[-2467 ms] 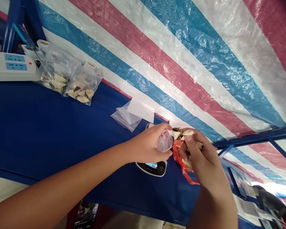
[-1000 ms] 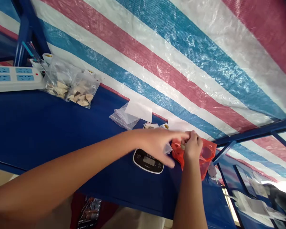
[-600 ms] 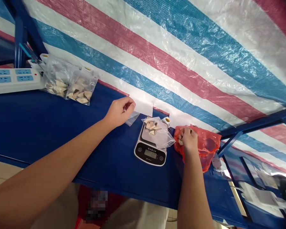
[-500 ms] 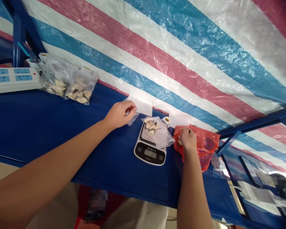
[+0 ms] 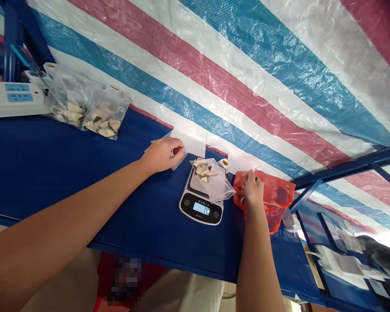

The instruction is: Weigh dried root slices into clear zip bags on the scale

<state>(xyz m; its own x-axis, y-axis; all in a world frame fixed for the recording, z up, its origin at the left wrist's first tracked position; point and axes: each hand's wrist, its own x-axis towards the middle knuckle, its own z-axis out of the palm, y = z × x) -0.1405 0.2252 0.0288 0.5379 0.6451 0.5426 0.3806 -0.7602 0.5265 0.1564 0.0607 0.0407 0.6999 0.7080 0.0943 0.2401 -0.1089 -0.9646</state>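
Observation:
A digital kitchen scale [image 5: 200, 208] stands on the blue table, its display lit. On its platform lies a clear zip bag [image 5: 216, 184] holding several pale dried slices [image 5: 204, 170] with dark edges. My left hand [image 5: 162, 154] rests left of the scale with curled fingers, thumb and fingertips together, over flat clear bags [image 5: 179, 162]. Nothing shows between those fingers. To the right of the scale, my right hand [image 5: 254, 188] is at the mouth of a red plastic bag [image 5: 277, 190]. Its fingers are closed and partly hidden, so what they hold is unclear.
Two filled clear bags [image 5: 104, 117] of similar slices lean at the back left beside a white power strip [image 5: 13, 99]. A small white roll [image 5: 224, 164] stands behind the scale. Striped sheeting [image 5: 214, 69] hangs behind the table, with blue metal bars [image 5: 351, 167] at right.
The scale's display has lit up. My right hand's fingers have shifted at the red bag's mouth. My left hand stays nearly still, while the whole view has moved slightly.

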